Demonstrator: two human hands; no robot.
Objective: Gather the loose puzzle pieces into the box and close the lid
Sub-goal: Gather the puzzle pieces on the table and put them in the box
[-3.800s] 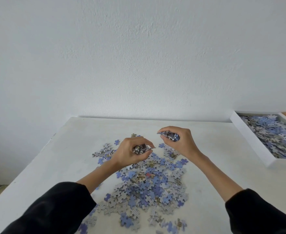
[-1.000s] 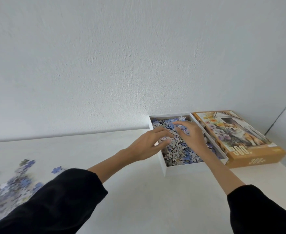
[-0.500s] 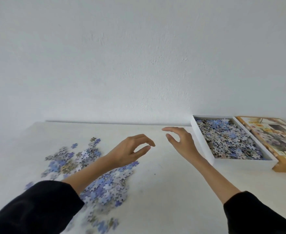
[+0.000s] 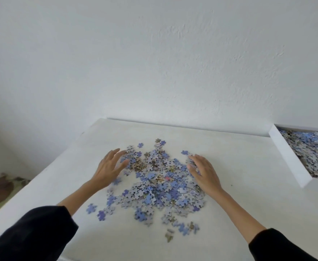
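The puzzle pieces (image 4: pixel 154 185) lie heaped on the surface (image 4: pixel 239 151), with the box (image 4: pixel 289 159) at far right. The left hand (image 4: pixel 110 169) and right hand (image 4: pixel 204 171) flank the heap, fingers spread, grasping nothing. Light, thin card probably scatters, so scooping inward from both edges suits.

bare table (image 4: pixel 239 166) between puzzle pieces (image 4: pixel 154 185) and box (image 4: pixel 289 162); wall behind.
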